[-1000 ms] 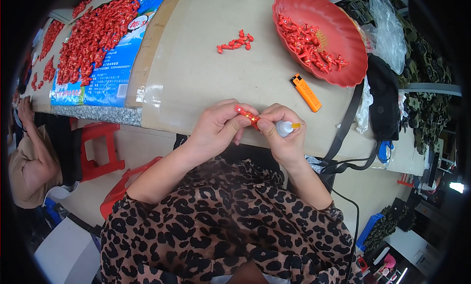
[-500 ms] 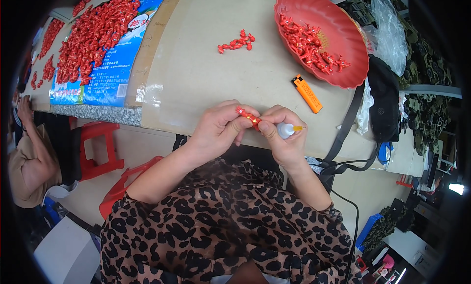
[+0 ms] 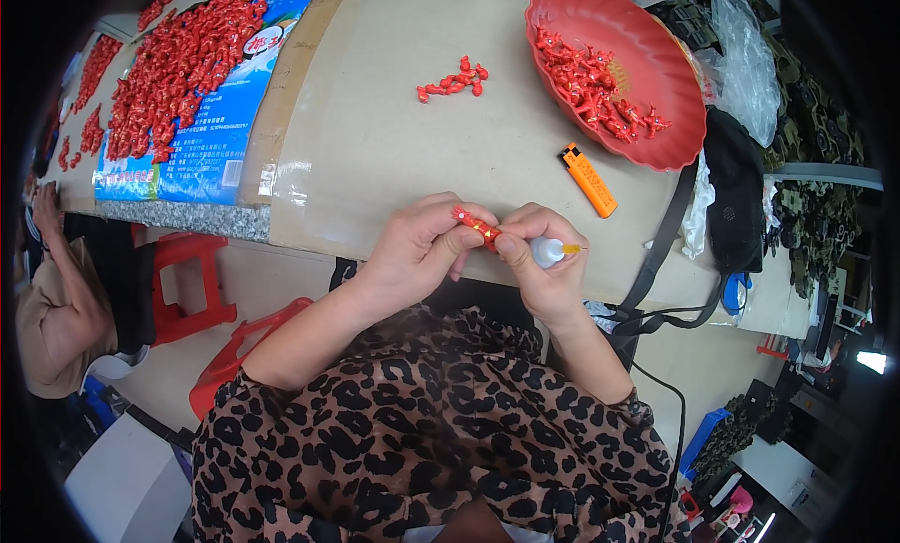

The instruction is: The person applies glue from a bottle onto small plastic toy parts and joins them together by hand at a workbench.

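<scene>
Two pinches to balance on the red figure, near the edge of the table: gripped mid-body in the left hand, nipped at its lower end by the right hand; press lightly, evenly, with the tucked white bottle angled tip-away

Trinket between left hand and right hand, bowl ahead right, trinket pile ahead left.
</scene>
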Motion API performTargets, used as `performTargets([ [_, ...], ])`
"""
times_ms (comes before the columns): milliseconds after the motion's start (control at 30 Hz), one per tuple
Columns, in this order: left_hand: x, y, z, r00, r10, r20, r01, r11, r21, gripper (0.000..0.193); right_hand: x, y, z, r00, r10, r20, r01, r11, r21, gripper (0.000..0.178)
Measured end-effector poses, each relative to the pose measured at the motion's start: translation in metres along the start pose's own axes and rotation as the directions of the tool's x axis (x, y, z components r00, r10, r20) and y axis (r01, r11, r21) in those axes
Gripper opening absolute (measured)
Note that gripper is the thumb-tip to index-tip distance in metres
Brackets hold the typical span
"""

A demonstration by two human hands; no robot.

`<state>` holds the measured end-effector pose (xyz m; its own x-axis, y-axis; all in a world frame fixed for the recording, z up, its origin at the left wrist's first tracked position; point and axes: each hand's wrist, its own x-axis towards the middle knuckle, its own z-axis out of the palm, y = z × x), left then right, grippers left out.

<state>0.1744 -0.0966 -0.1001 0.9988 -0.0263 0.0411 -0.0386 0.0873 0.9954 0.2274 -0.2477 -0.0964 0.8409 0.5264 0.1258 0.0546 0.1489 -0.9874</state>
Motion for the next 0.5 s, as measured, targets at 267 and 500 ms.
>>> performTargets([
  [267,0.0004,0.0003,0.0005,1.000,0.000,0.000,0.000,1.000,-0.013,0.018,0.0000,-0.0007,-0.0005,1.000,-0.006,0.002,0.006,1.000,-0.005,0.006],
  [500,-0.0002,-0.0007,0.0005,1.000,0.023,-0.004,-0.023,1.000,0.011,0.019,-0.0005,0.0004,-0.0002,1.000,-0.004,-0.001,0.004,1.000,-0.002,0.007],
])
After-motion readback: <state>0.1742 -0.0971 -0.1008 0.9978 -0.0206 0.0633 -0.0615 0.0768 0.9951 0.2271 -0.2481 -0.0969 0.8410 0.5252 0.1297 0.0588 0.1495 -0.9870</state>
